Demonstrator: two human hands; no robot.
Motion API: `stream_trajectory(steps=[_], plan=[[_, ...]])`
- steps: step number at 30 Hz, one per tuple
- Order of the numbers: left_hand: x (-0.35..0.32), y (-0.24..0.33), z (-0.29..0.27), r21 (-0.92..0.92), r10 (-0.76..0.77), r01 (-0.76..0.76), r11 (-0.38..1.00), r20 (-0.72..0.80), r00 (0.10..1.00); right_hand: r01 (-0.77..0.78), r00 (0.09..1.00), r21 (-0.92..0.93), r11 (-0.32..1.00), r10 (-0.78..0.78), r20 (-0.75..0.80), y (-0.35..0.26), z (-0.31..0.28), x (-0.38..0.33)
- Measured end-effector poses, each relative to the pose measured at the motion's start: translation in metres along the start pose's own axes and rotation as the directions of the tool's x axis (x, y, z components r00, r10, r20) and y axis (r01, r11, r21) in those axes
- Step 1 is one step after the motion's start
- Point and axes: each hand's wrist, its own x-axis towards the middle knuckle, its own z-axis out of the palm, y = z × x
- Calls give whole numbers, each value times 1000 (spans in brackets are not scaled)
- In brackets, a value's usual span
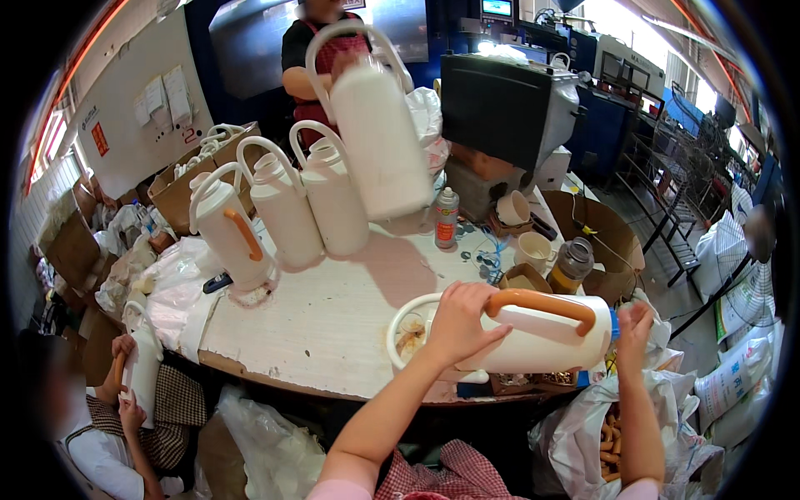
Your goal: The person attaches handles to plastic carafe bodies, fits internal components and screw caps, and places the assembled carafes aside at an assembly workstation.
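A white plastic jug shell (pixel 542 343) lies on its side over the table's near right edge, an orange-brown grip (pixel 546 307) along its upper side. My left hand (pixel 465 323) is closed around its neck end, thumb along the body. A white loop handle (pixel 393 337) sticks out to the left of that hand. At the jug's base end, my right hand (pixel 635 332) is closed on a small blue piece (pixel 615 323) that meets the base. The fingers hide most of this piece, so its kind cannot be made out.
Three white jugs (pixel 287 217) stand at the table's left; across from me a person lifts another, blurred jug (pixel 383 142). A spray can (pixel 447 218), mug (pixel 533 250) and glass jar (pixel 572 263) stand ahead. A bag of orange-brown grips (pixel 611 442) sits lower right. Another person handles a jug (pixel 143 375) lower left.
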Motion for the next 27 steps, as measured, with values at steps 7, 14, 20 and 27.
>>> stream_trajectory(steps=[7,14,20,27], plan=[[35,33,23,-408,-205,216,887,71,976,-531,793,387,754,280,541,-7,5,-46],[43,39,30,-392,-316,308,867,45,948,-471,865,526,708,256,431,5,7,-51],[48,25,16,-587,-460,434,683,117,880,-232,971,464,855,177,158,23,-20,-90],[40,19,0,-514,-517,416,751,-66,853,-298,928,545,784,103,359,-17,16,-102]])
